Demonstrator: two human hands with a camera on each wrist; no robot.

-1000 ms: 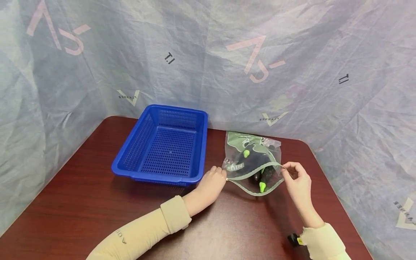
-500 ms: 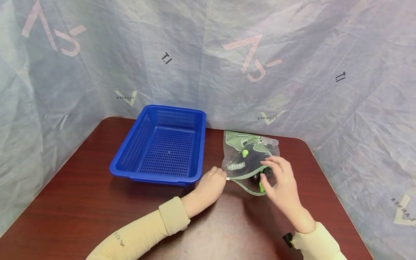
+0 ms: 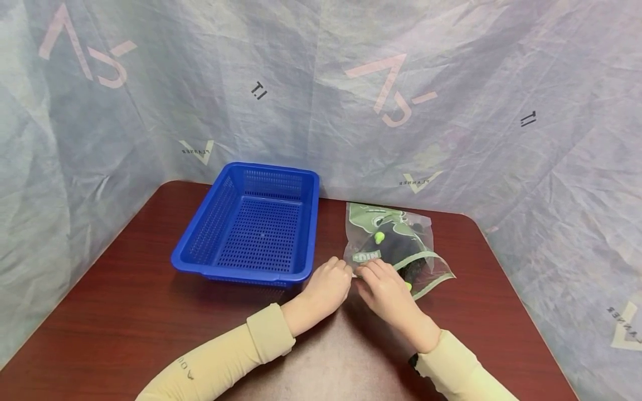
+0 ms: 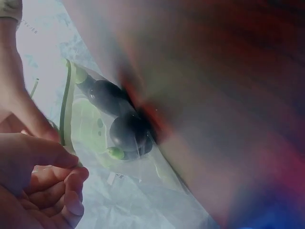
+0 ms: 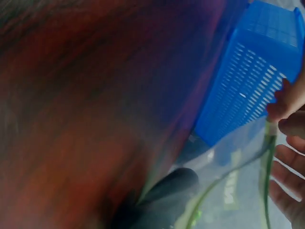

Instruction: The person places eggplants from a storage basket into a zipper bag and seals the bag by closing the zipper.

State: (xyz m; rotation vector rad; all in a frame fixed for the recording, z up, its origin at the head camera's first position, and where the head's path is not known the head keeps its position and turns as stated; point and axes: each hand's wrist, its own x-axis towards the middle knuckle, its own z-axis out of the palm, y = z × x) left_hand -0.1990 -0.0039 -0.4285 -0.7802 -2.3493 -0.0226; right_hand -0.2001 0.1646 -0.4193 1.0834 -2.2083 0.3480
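A clear zip-lock bag [image 3: 361, 239] with green print lies at the back right of the table. Dark eggplants [image 4: 128, 131] with bright green stems show inside it. My left hand [image 3: 328, 284] pinches the bag's left corner at the end of the zip strip [image 4: 69, 105]. Right beside it, my right hand [image 3: 383, 289] has its thumb and fingertips at the same end of the strip, by the pale slider [image 5: 271, 128]. Its other fingers [image 5: 288, 193] lie apart along the strip. Toward the right, the bag's mouth gapes and its free corner sticks out over the table.
A blue perforated basket [image 3: 311, 223] stands left of the bag, close to my left hand. The reddish-brown table [image 3: 125, 289] reaches a hanging printed cloth [image 3: 321, 111] at the back and sides.
My right hand has let go of the bag's right corner and moved left across the bag to the zip end. My left hand has stayed at the left corner.
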